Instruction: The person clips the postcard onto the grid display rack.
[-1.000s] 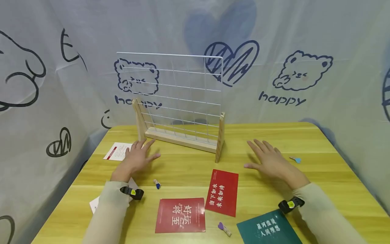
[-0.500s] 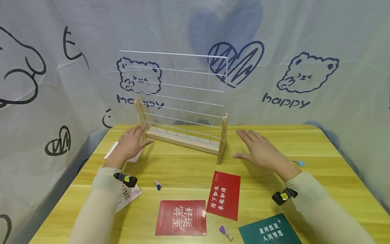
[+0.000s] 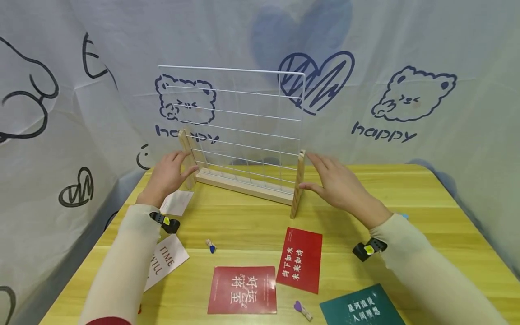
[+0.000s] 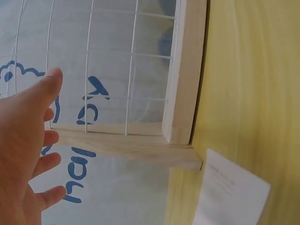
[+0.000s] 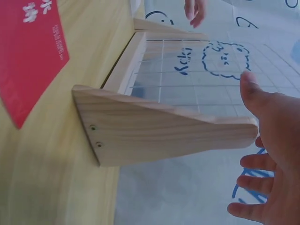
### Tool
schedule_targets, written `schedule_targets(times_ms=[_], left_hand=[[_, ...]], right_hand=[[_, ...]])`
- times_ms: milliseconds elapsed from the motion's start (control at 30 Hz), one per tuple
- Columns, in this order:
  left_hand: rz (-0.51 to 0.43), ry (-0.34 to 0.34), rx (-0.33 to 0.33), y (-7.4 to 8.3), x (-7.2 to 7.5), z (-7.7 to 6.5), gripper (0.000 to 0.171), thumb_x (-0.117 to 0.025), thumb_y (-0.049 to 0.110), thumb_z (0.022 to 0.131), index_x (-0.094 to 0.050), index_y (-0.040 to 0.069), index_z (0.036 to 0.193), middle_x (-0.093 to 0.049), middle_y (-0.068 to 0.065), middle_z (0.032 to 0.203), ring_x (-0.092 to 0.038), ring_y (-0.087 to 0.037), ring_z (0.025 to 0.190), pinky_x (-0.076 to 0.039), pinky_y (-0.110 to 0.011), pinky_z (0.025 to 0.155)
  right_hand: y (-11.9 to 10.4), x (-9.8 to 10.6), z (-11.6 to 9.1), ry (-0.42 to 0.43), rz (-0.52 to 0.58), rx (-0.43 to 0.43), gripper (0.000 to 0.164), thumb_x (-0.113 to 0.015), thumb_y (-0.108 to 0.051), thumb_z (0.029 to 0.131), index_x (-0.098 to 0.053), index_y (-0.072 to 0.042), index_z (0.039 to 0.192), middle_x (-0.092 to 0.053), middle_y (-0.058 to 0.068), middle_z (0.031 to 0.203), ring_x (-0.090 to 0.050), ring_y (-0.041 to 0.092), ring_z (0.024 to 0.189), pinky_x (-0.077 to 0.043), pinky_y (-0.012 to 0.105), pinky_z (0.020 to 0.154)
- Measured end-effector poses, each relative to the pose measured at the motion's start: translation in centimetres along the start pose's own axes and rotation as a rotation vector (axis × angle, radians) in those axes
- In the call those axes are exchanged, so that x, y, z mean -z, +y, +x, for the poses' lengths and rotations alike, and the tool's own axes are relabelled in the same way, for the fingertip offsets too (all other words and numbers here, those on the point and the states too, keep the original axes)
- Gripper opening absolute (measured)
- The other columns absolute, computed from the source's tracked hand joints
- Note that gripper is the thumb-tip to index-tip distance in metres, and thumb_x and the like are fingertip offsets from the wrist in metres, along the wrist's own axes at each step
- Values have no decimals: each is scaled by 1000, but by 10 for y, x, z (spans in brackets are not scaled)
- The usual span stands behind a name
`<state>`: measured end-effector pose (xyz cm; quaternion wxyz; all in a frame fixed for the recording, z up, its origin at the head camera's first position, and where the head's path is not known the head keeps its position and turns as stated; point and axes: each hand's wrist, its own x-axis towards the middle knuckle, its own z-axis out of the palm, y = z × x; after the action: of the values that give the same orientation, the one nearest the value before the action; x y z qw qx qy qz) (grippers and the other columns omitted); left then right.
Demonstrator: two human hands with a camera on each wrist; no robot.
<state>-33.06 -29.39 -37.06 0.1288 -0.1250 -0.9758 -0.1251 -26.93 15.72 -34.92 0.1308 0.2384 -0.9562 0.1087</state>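
Note:
A white wire grid rack in a wooden stand (image 3: pixel 243 186) stands on the table at the back, turned at a slight angle. My left hand (image 3: pixel 164 176) is beside its left wooden post, thumb held apart from the fingers. In the left wrist view that hand (image 4: pixel 21 145) overlaps the grid, with nothing in it. On the other side, my right hand (image 3: pixel 341 189) is at the right wooden post (image 3: pixel 298 185), fingertips close to its top. The right wrist view has the fingers (image 5: pixel 255 185) spread just past the upper end of this post, the palm holding nothing.
Two red cards (image 3: pixel 242 290) (image 3: pixel 300 261) and a dark green card (image 3: pixel 361 307) lie in front. White cards (image 3: pixel 168 259) (image 3: pixel 177 203) are by the left arm. Small clothespins, one blue (image 3: pixel 210 246) and one purple (image 3: pixel 302 310), lie loose. A printed curtain (image 3: pixel 252 36) hangs behind.
Both hands have moved forward, away from the table's front, up to the two posts of the rack. The right hand has also shifted left. The cards and clothespins stay where they lay.

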Motion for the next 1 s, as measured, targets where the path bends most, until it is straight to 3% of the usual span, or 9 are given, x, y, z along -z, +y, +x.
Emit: schedule_targets(times_ms=[233,500,700,833,1000], left_hand=[[11,29,48,-7,7,16,51,-55,32,101,-44,-5,135,-43,-29,137,-39,-48,126,-32,-60,104],[16,-10,157,-19,24,29,72,-53,34,102,-20,-8,150,-29,-35,146,-31,-52,132,-28,-63,107],[-39,-60,182,-25,36,39,78,-54,34,102,-9,-2,154,-20,-35,151,-25,-52,136,-24,-63,108],[-82,-58,184,-28,41,48,81,-53,36,101,-5,1,156,-18,-33,153,-23,-52,137,-23,-64,109],[-126,-69,176,-32,46,57,80,-50,41,102,-6,3,156,-18,-32,154,-21,-52,138,-20,-63,110]], right_hand=[[-8,8,10,13,-11,-11,90,-59,-60,90,-26,-6,154,-36,20,152,-37,40,136,-32,54,110],[-17,11,21,27,-53,1,89,-56,-60,92,-28,1,151,-38,23,149,-39,41,134,-33,51,109],[-23,9,26,26,-96,-9,88,-54,-60,93,-32,5,149,-41,23,147,-42,40,132,-36,51,108],[-26,7,29,31,-132,-27,85,-51,-59,95,-35,7,146,-43,24,146,-44,40,132,-37,49,107],[-28,3,30,113,-179,-9,77,-56,-52,96,-43,10,140,-52,25,137,-53,40,123,-45,48,101]])
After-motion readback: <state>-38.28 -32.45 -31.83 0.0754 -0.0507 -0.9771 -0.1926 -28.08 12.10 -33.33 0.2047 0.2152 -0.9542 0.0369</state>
